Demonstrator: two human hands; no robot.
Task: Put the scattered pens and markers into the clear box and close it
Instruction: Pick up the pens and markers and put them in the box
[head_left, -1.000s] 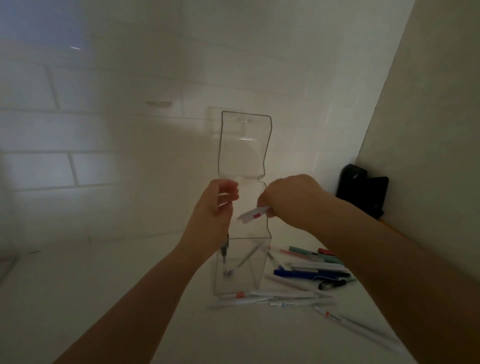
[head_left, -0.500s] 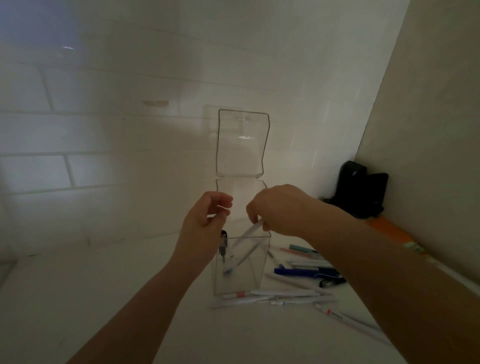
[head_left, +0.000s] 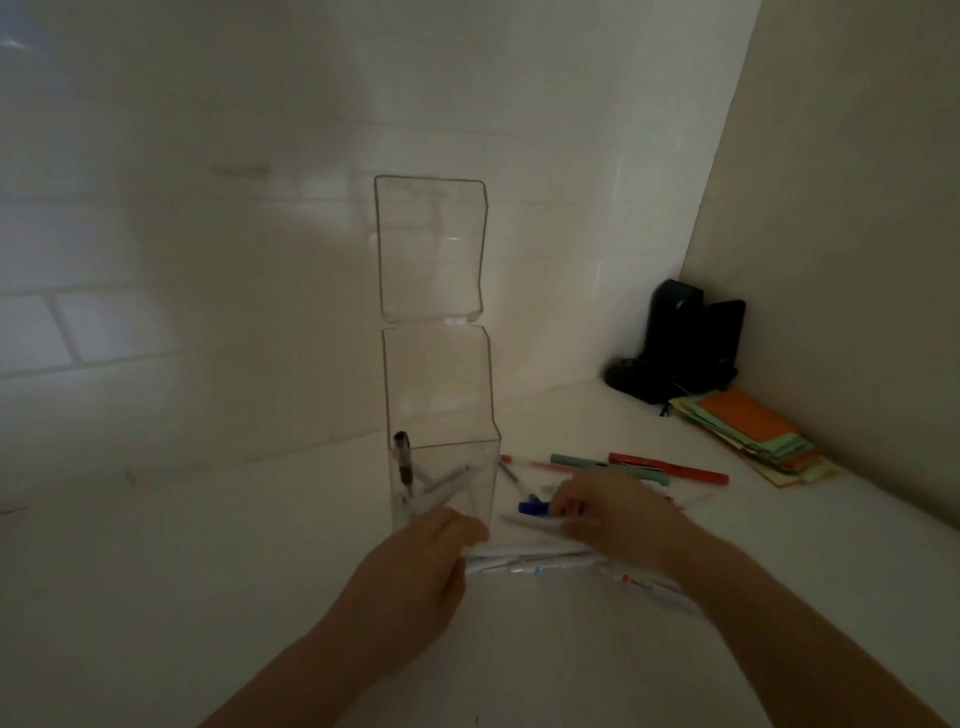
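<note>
step: gather pens | right hand (head_left: 608, 512) fingers pinching blue pen (head_left: 535, 507) beside clear box (head_left: 441, 467) | left hand (head_left: 415, 577), fingers curled on white pens (head_left: 524, 558) | I'd lift both bundles tips-down over the rim

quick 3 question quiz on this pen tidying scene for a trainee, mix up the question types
1. True or false: the lid of the clear box is shut.
2. Multiple choice: the right hand is at A) the orange papers, B) the blue pen beside the box, C) the black object in the corner.
3. Short answer: what lies on the counter just right of the left hand?

Key
1. False; the lid stands upright, open.
2. B; the fingers are on it, though blur hides whether they have closed round it.
3. A bunch of white pens. Whether the left hand grips them cannot be told.
</note>
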